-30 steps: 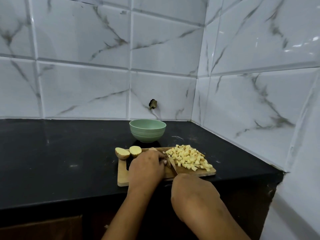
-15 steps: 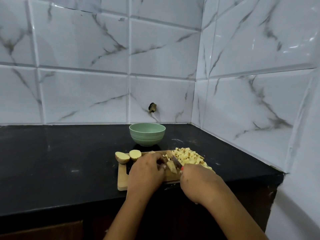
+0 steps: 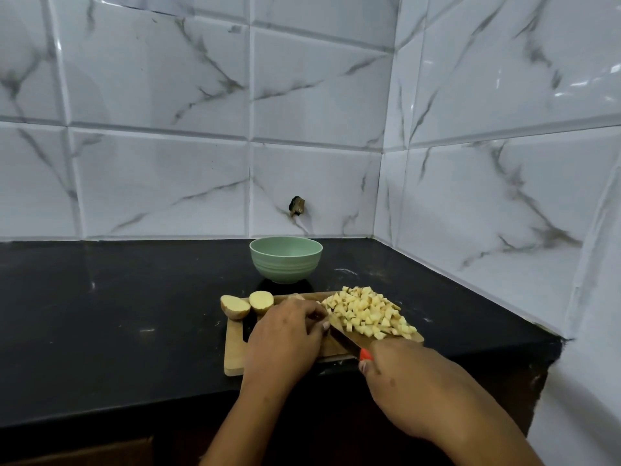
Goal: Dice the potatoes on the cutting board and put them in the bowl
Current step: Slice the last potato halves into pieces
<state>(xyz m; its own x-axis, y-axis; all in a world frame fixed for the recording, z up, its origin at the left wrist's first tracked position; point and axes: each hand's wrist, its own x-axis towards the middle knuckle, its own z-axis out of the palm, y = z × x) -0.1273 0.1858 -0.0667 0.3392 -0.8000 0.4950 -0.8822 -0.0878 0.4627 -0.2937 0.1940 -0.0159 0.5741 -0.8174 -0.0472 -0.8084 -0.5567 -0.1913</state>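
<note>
A wooden cutting board [image 3: 235, 351] lies at the counter's front edge. A heap of diced potato [image 3: 368, 312] covers its right side. Two potato halves [image 3: 245, 304] sit at its far left corner. My left hand [image 3: 285, 338] is curled over the middle of the board, its fingertips pinning a potato piece that is mostly hidden. My right hand [image 3: 403, 375] grips the red handle of a knife [image 3: 346, 341], whose blade points up-left and lies against the left fingertips. The green bowl [image 3: 285, 262] stands just behind the board, and no potato shows in it.
The black countertop [image 3: 117, 314] spreads to the left. White marble tiled walls close the back and right sides, with the counter ending at the right corner [image 3: 551, 344]. A small dark fitting [image 3: 296, 206] sticks out of the back wall above the bowl.
My right hand pushed the knife forward to the potato, then drew back toward me to the right. The left hand stayed on the board. The diced heap looks a little larger on its left side.
</note>
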